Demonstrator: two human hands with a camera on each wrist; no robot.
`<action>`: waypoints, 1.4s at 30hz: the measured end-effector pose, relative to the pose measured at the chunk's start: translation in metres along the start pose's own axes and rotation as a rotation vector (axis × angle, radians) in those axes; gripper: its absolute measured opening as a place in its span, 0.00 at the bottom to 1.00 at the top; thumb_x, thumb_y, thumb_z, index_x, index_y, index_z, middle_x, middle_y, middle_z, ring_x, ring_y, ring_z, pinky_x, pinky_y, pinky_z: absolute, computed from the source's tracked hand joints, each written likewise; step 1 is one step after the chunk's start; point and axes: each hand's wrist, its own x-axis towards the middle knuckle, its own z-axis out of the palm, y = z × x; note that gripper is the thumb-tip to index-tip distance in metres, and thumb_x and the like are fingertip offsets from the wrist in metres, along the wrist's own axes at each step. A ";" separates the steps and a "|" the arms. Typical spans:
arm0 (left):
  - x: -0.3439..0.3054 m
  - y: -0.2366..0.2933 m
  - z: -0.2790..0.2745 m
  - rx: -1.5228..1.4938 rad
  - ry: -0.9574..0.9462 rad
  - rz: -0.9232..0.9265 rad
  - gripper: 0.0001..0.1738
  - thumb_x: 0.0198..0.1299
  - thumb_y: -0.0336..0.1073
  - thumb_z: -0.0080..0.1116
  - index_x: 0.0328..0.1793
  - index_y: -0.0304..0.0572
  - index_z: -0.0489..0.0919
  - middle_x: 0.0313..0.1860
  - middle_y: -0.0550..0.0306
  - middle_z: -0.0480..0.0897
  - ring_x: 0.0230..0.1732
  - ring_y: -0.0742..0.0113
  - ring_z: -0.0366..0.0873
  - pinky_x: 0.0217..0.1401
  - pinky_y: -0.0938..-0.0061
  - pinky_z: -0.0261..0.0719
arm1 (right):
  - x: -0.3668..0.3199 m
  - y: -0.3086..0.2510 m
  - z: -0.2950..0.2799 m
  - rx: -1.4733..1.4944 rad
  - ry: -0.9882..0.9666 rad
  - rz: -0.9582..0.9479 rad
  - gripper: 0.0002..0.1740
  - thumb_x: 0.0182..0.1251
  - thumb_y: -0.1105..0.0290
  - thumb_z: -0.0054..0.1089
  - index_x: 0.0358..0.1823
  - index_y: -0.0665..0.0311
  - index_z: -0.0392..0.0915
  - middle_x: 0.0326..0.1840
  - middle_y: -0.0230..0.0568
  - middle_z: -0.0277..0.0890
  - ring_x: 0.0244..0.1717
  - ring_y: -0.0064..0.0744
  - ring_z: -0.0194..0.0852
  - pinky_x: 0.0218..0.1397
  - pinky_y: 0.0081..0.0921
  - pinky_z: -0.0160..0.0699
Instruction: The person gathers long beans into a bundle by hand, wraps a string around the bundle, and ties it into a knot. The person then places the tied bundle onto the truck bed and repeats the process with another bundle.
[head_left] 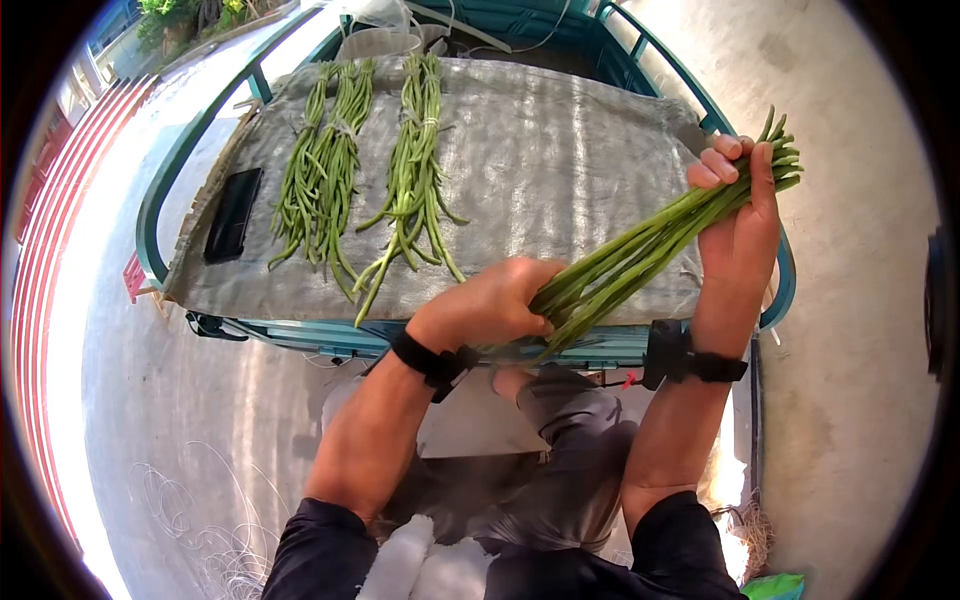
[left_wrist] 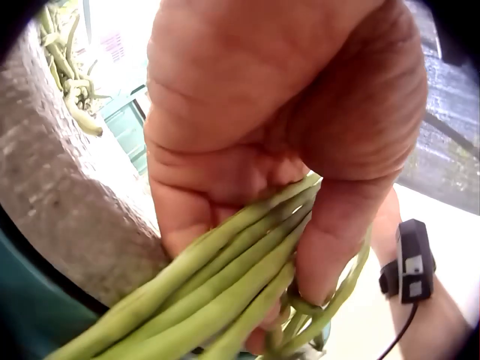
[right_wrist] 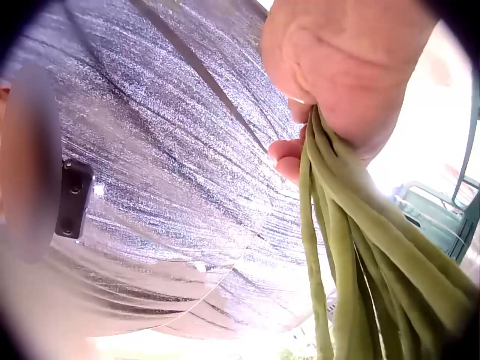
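Note:
A loose bunch of long green beans [head_left: 650, 240] is held slantwise between both hands, over the right front part of the cloth. My left hand [head_left: 490, 300] grips its lower end, with thumb and fingers round the beans in the left wrist view. Near the upper end, my right hand [head_left: 742, 215] has its fingers and thumb about the bunch, whose tips stick out beyond the hand. In the right wrist view, the beans [right_wrist: 360, 255] fan out from the right hand [right_wrist: 345, 82]. Two more bean bundles lie on the cloth, one at left [head_left: 325, 165] and one in the middle [head_left: 415, 150].
A grey cloth [head_left: 530, 130] covers the bed of a teal cart with raised side rails [head_left: 190, 160]. A black phone [head_left: 234, 215] lies at the cloth's left edge. Behind are clear plastic bags [head_left: 375, 40]. Loose pale string [head_left: 215, 520] lies on the ground at lower left.

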 end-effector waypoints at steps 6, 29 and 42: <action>-0.001 0.009 0.001 0.084 0.003 -0.012 0.21 0.56 0.29 0.73 0.56 0.35 0.82 0.44 0.48 0.90 0.46 0.61 0.89 0.51 0.65 0.84 | 0.000 -0.064 0.016 -0.022 -0.069 0.015 0.14 0.89 0.60 0.55 0.51 0.65 0.72 0.45 0.37 0.71 0.39 0.24 0.69 0.44 0.28 0.74; -0.001 0.000 0.012 0.209 0.329 -0.021 0.15 0.67 0.35 0.69 0.53 0.32 0.81 0.38 0.45 0.88 0.37 0.55 0.89 0.42 0.64 0.84 | -0.037 -0.190 -0.008 -0.810 0.207 0.198 0.13 0.86 0.57 0.60 0.47 0.60 0.78 0.42 0.35 0.78 0.29 0.19 0.68 0.31 0.22 0.69; 0.000 -0.005 0.024 0.375 0.362 0.056 0.14 0.62 0.29 0.72 0.49 0.33 0.79 0.37 0.43 0.86 0.38 0.46 0.88 0.40 0.59 0.84 | 0.047 -0.134 -0.061 -0.787 0.370 0.208 0.14 0.81 0.60 0.68 0.47 0.64 0.78 0.41 0.40 0.82 0.32 0.26 0.78 0.35 0.30 0.79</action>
